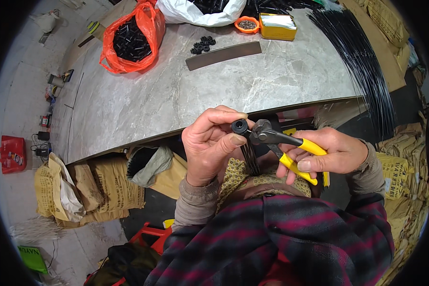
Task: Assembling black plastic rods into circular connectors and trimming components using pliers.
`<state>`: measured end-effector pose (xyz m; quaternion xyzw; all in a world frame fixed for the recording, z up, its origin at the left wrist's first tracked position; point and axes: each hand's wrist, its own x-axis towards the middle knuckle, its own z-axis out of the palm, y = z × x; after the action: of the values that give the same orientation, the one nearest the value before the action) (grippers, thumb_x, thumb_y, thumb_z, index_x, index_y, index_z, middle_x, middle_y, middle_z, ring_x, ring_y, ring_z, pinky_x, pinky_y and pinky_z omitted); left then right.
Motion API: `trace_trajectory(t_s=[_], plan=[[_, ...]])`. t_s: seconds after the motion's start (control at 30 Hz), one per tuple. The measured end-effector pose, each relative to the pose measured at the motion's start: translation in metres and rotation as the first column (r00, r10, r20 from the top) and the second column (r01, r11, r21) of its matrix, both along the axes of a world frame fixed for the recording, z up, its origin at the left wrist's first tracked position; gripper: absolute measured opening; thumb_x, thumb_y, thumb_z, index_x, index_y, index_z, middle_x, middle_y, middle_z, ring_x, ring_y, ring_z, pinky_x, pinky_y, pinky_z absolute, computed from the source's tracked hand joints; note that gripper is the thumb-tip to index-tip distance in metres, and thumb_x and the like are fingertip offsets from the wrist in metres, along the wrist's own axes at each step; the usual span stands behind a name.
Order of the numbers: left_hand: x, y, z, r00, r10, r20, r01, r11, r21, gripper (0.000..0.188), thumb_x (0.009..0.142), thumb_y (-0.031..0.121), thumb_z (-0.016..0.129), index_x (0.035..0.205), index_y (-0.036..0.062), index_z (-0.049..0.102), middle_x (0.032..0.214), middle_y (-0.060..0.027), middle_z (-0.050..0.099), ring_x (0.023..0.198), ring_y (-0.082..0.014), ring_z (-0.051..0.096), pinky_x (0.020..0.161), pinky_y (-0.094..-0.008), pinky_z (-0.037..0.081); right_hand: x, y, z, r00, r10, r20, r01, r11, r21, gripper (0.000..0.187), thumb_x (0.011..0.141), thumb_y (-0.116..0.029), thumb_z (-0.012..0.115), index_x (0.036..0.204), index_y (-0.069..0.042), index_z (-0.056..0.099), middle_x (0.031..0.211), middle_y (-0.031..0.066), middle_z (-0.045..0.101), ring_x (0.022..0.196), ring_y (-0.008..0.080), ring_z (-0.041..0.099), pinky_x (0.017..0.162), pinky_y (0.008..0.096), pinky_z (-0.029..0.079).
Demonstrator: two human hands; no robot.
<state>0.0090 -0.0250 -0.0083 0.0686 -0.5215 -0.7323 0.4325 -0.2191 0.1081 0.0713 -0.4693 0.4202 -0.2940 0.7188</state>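
Observation:
Just in front of the table's near edge, my left hand (206,145) pinches a small round black plastic piece (240,126) with a hole in its middle. My right hand (337,150) is wrapped round the yellow grips of a pair of end-cutting pliers (276,137). The dark metal jaws sit right beside the black piece, at its right side; whether they bite on anything is too small to tell. Below the piece, several thin black strands (249,159) hang down over my lap.
On the grey marbled table (143,100) lie a flat dark strip (224,55), a heap of small black parts (204,45), a red bag (110,62) of black pieces, an orange dish (247,25) and a yellow box (277,32). Long black rods (362,62) overhang the right edge. Paper sacks (114,186) stand below.

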Motion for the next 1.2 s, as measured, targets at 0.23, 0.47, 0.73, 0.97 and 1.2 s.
trace_trajectory(t_s=[0.23, 0.47, 0.73, 0.97, 1.2], plan=[[-0.003, 0.003, 0.006, 0.998, 0.029, 0.052, -0.03, 0.999, 0.019, 0.031, 0.081, -0.001, 0.077, 0.107, -0.0076, 0.062, 0.101, -0.0157, 0.065, 0.092, -0.0202, 0.067, 0.084, -0.0309, 0.056, -0.007, -0.004, 0.012, 0.994, 0.058, -0.088, -0.056, 0.998, 0.023, 0.044, 0.101, -0.01, 0.055, 0.138, 0.007, 0.041, 0.118, 0.021, 0.064, 0.101, 0.0205, 0.068, 0.073, 0.0267, 0.055], [-0.003, 0.002, 0.006, 1.0, -0.003, 0.028, 0.003, 1.0, 0.009, 0.03, 0.081, -0.008, 0.074, 0.109, -0.0089, 0.063, 0.103, -0.0168, 0.064, 0.095, -0.0217, 0.067, 0.087, -0.0333, 0.058, -0.011, -0.011, 0.029, 0.973, 0.1, -0.207, -0.086, 0.994, 0.075, 0.041, 0.101, -0.015, 0.056, 0.135, 0.005, 0.045, 0.115, 0.0161, 0.066, 0.098, 0.0169, 0.068, 0.074, 0.0265, 0.055], [-0.004, 0.001, 0.005, 1.0, -0.009, 0.03, 0.01, 1.0, -0.01, 0.031, 0.081, -0.01, 0.074, 0.109, -0.0091, 0.062, 0.104, -0.0167, 0.064, 0.096, -0.0221, 0.068, 0.086, -0.0343, 0.059, -0.014, -0.01, 0.025, 0.977, 0.095, -0.192, -0.09, 0.995, 0.031, 0.032, 0.102, -0.017, 0.058, 0.125, 0.003, 0.05, 0.105, 0.0122, 0.067, 0.088, 0.0152, 0.069, 0.075, 0.0286, 0.054], [-0.004, 0.001, 0.005, 1.0, -0.003, 0.019, 0.003, 1.0, -0.02, 0.031, 0.081, -0.012, 0.072, 0.11, -0.0093, 0.062, 0.104, -0.0161, 0.064, 0.097, -0.0227, 0.068, 0.087, -0.0346, 0.059, -0.012, -0.011, 0.021, 0.954, 0.127, -0.27, -0.138, 0.99, -0.022, 0.024, 0.101, -0.018, 0.058, 0.113, 0.001, 0.05, 0.091, 0.008, 0.065, 0.073, 0.013, 0.066, 0.066, 0.0276, 0.052], [-0.004, 0.003, 0.006, 0.997, 0.058, 0.047, -0.058, 0.998, -0.009, 0.029, 0.084, -0.012, 0.069, 0.112, -0.0094, 0.06, 0.105, -0.016, 0.065, 0.097, -0.0231, 0.068, 0.088, -0.0345, 0.058, 0.001, -0.006, 0.002, 0.864, -0.037, -0.502, -0.151, 0.932, -0.329, 0.028, 0.099, -0.015, 0.06, 0.119, 0.002, 0.05, 0.084, 0.0096, 0.064, 0.068, 0.0186, 0.066, 0.062, 0.0304, 0.052]])
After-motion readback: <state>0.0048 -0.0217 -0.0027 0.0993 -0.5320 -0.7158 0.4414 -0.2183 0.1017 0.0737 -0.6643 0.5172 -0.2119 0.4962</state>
